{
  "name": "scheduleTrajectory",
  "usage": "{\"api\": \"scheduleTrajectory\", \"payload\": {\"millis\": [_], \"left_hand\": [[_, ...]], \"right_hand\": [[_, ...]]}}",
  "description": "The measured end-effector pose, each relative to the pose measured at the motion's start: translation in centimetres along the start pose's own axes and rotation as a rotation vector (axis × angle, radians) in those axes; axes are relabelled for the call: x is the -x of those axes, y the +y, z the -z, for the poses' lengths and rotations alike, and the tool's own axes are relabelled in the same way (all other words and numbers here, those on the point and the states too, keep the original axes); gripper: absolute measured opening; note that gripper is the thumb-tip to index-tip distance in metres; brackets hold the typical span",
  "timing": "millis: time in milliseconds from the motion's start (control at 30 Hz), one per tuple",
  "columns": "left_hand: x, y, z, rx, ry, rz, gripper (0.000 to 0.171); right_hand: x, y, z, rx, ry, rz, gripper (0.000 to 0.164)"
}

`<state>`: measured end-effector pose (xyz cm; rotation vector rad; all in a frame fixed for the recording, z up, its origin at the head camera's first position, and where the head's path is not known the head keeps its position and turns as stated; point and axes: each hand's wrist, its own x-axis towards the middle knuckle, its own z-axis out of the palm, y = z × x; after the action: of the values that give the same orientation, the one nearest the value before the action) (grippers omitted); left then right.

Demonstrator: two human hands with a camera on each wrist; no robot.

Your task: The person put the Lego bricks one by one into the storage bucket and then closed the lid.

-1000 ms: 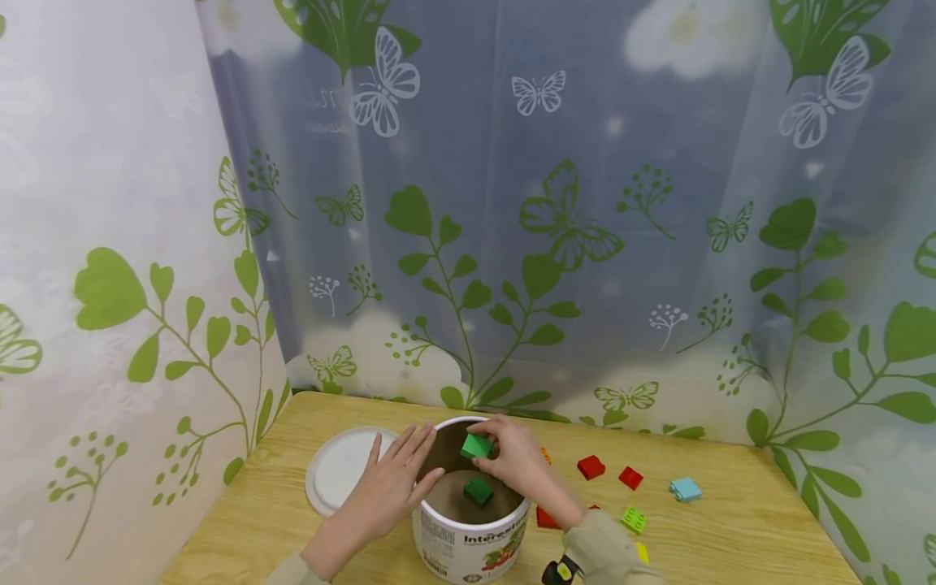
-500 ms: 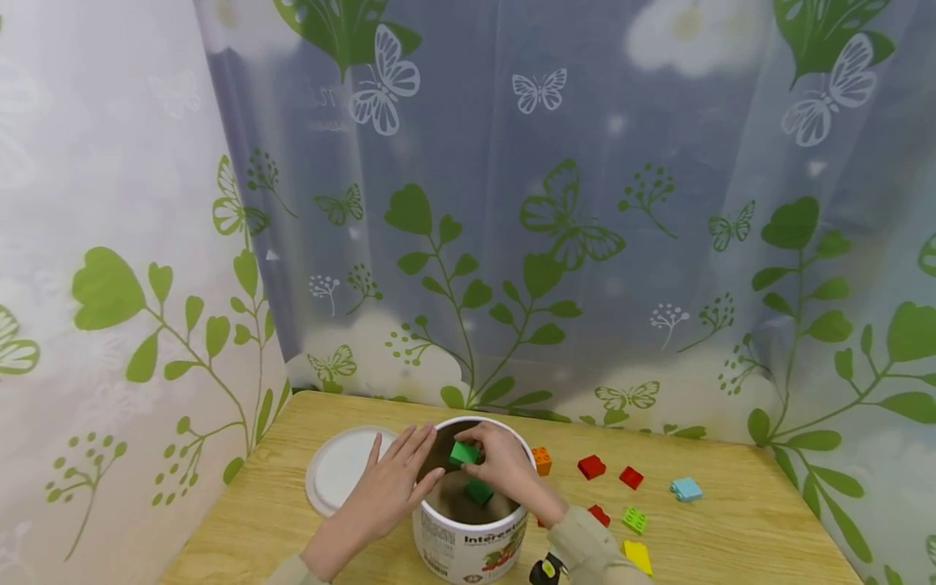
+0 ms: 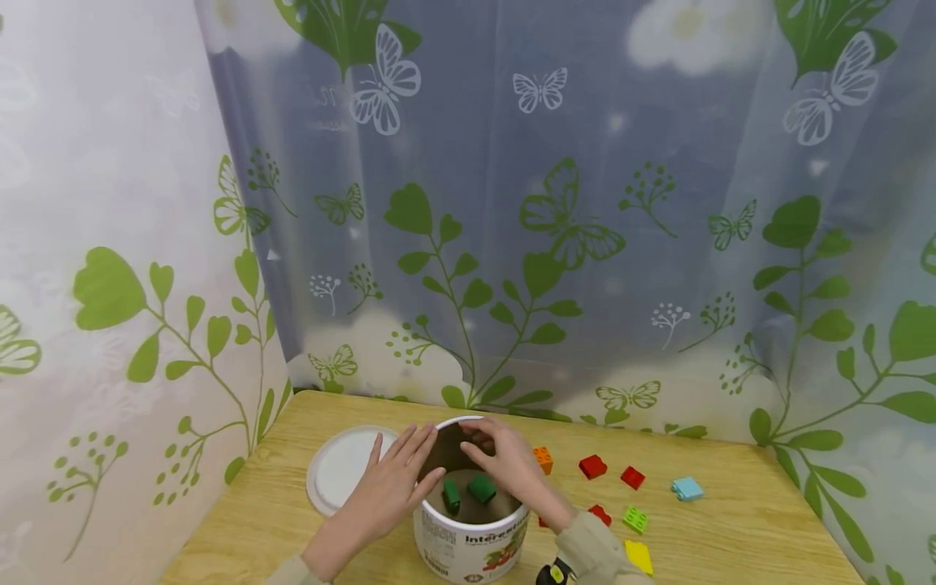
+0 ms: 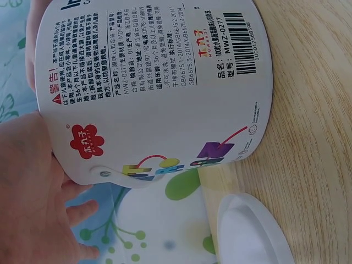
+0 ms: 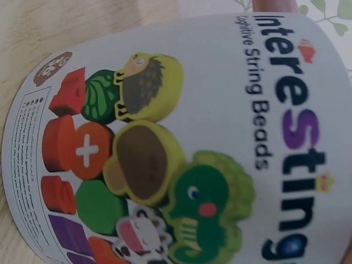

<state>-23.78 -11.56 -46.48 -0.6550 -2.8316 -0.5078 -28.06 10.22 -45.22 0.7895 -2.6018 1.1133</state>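
Observation:
A white round bucket [image 3: 468, 543] with printed sides stands on the table at the front centre of the head view. Two green building blocks [image 3: 482, 489] lie on its floor, one left of the other. My left hand [image 3: 395, 485] rests at the bucket's left rim with its fingers spread straight. In the left wrist view, that hand [image 4: 33, 192] is beside the bucket wall [image 4: 154, 132]. Over the right side of the opening is my right hand [image 3: 508, 463], thumb and fingers apart and holding nothing. The right wrist view is filled by the bucket's printed front [image 5: 220, 110].
A white lid [image 3: 338, 471] lies left of the bucket. Several blocks are scattered to the right: orange [image 3: 543, 460], red [image 3: 593, 466], lime green [image 3: 635, 519], light blue [image 3: 687, 488] and yellow [image 3: 639, 557]. A patterned curtain [image 3: 468, 309] hangs behind the wooden table [image 3: 731, 536].
My right hand lowered a green block into the bucket and let it go; it now lies left of the other green block. The left hand has stayed in place.

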Motion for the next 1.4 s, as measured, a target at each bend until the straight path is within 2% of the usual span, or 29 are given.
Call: {"api": "scheduleTrajectory", "payload": {"millis": [133,367,633,1000,1400], "left_hand": [[0.0,0.1,-0.1,0.003,-0.001,0.0,0.065],[0.1,0.2,-0.1,0.02,-0.01,0.005,0.064],[0.2,0.0,-0.2,0.022,-0.007,0.008,0.066],[0.3,-0.1,-0.3,0.027,0.011,-0.009,0.065],[0.2,0.0,-0.1,0.03,-0.004,-0.006,0.066]], "right_hand": [[0.5,0.0,1.0,-0.051,0.025,-0.011,0.034],[1.8,0.6,3.1,-0.135,0.139,-0.045,0.036],[4.1,1.9,5.6,-0.083,0.224,-0.058,0.04],[7.3,4.8,8.8,-0.075,0.241,-0.157,0.04],[10.9,7.5,11.0,-0.038,0.239,-0.298,0.043]]}}
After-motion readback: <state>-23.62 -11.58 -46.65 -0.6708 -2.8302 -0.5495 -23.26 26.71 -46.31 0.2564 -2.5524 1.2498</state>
